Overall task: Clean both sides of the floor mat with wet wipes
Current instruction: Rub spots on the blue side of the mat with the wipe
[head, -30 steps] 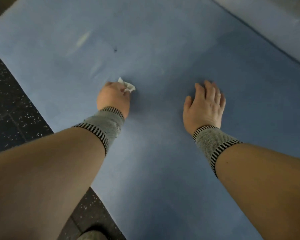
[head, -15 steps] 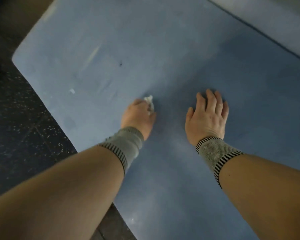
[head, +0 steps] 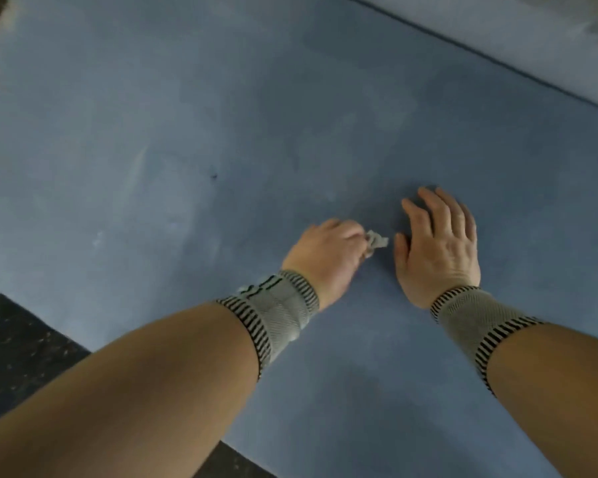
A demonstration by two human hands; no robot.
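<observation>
While the blue floor mat (head: 290, 115) fills most of the frame, the left hand (head: 325, 251) sits just left of centre with fingers curled round a crumpled white wet wipe (head: 376, 242), which sticks out past the knuckles and sits against the mat surface. Right hand (head: 437, 244) lies flat on the mat just right of the wipe, fingers straight and slightly spread, holding nothing; its thumb is close to the wipe but not touching. Both wrists wear grey knit wristbands (head: 277, 312) with black-striped edges. Small dark speck (head: 214, 176) on the mat, left of centre, pale streaks near it. Dark speckled floor (head: 18, 343) shows at lower left. Lighter blue-grey surface (head: 532, 36) runs across the upper right beyond the mat's edge.
</observation>
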